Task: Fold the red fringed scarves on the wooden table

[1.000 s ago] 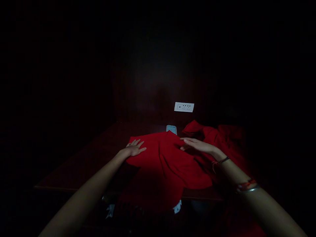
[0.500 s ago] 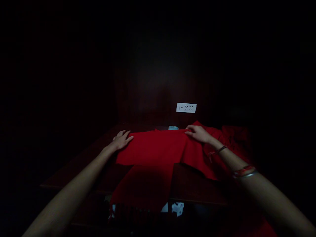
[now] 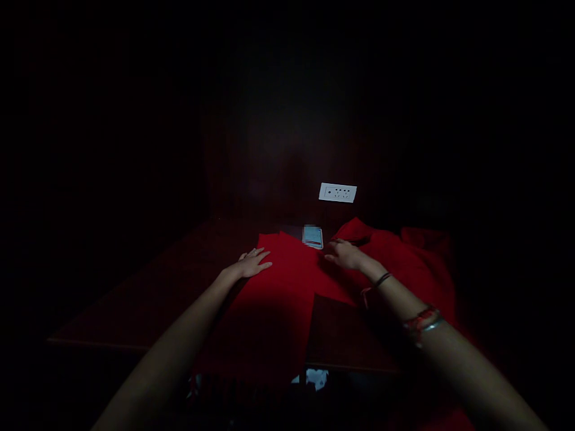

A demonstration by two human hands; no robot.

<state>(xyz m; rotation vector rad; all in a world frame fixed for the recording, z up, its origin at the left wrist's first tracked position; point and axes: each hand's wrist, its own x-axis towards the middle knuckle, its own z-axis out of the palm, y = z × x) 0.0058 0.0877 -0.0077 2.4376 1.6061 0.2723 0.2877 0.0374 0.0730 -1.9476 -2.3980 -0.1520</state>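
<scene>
A red cloth (image 3: pixel 278 299) with a fringed end lies over a dark table and hangs past its front edge. My left hand (image 3: pixel 255 263) rests on the cloth's left side, fingers spread. On the right, my right hand (image 3: pixel 345 254) is over the cloth near its back edge, its fingers bent downward; whether they pinch any fabric is too dark to tell. More red cloth (image 3: pixel 413 269) lies bunched to the right, partly behind my right forearm.
A lit phone (image 3: pixel 313 236) lies at the table's back, between my hands. Behind it, a white socket panel (image 3: pixel 338 193) is on the dark wall. The table's front edge (image 3: pixel 99 343) shows at left. Pale items (image 3: pixel 317 378) are below it.
My left hand has moved right, and the cloth's left part no longer spreads out to that side. My right hand has shifted slightly left and down. More of the phone shows.
</scene>
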